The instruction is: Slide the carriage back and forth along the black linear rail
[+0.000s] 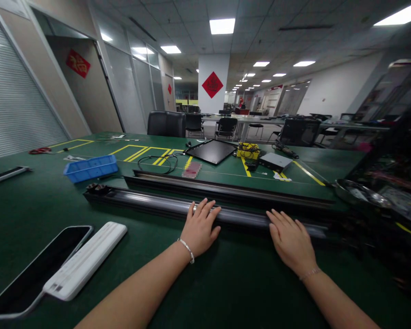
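Observation:
A long black channel-shaped bar [147,201] with a shiny inner face lies across the green table. My left hand [201,228] rests on its near edge around the middle, fingers spread. Farther right, my right hand [291,237] lies flat with its fingertips on the same bar. Neither hand is wrapped around anything. Just behind runs a second long black bar [226,189], roughly parallel. Small dark parts [97,188] sit at the left end of the near bar, while its right end fades into shadow.
On the left are a blue plastic bin [91,169], a phone [37,265] and a white power bank [87,260]. Behind the bars are a black flat panel [212,151], a yellow box with cables [248,150] and a grey box [276,161]. A metal bowl [361,194] stands right.

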Motion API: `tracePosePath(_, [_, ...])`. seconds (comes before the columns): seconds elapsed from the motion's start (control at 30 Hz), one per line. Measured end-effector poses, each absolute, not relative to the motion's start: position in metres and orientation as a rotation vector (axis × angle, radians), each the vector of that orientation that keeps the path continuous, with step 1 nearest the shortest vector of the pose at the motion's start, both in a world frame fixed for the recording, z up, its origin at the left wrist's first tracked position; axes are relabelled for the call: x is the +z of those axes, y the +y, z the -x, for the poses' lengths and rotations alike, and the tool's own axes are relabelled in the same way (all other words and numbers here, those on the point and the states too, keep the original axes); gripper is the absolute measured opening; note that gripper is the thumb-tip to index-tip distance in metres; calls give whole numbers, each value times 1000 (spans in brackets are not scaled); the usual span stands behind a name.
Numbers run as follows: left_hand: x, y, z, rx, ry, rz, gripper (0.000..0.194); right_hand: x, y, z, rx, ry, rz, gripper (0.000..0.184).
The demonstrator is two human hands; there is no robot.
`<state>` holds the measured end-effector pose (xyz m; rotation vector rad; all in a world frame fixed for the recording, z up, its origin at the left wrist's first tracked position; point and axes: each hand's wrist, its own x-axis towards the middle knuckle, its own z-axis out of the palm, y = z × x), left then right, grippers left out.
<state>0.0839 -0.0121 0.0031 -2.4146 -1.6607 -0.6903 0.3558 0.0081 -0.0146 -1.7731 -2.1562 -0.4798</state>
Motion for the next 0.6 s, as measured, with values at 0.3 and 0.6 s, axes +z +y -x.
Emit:
tracePosePath(0.3, [52,32,53,-624,-2178,1807,60,-9,4,-341,-458,-2003,1946,48])
tracePosePath(0.6, [24,19,188,-629,-2624,1317,71,-5,2,-337,-409,-1973,1936,48])
